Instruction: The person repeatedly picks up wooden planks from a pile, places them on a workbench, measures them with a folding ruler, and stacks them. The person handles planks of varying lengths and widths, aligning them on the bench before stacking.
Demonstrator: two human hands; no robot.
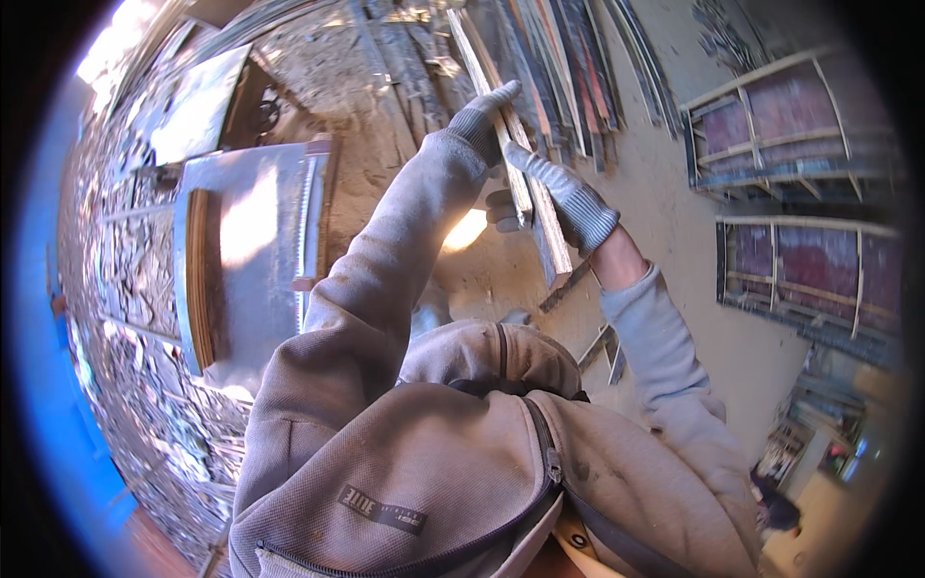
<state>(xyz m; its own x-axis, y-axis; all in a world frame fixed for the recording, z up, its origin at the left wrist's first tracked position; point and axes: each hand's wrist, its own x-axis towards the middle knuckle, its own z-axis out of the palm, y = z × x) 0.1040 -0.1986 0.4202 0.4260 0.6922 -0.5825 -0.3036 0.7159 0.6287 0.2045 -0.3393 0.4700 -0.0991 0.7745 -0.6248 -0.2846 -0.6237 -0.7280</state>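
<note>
Boards (546, 231) between table (252, 299), left, and framed panels (815, 255), right.

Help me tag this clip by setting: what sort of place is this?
Probably a woodworking yard or workshop: wooden strips being held, long strips lying beyond, and scattered scrap-like litter at left.

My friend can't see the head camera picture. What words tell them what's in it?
A person's gloved left hand and right hand hold long wood, the left hand farther out. Beyond it lie more long strips, with dark red framed panels off to the right.
</note>
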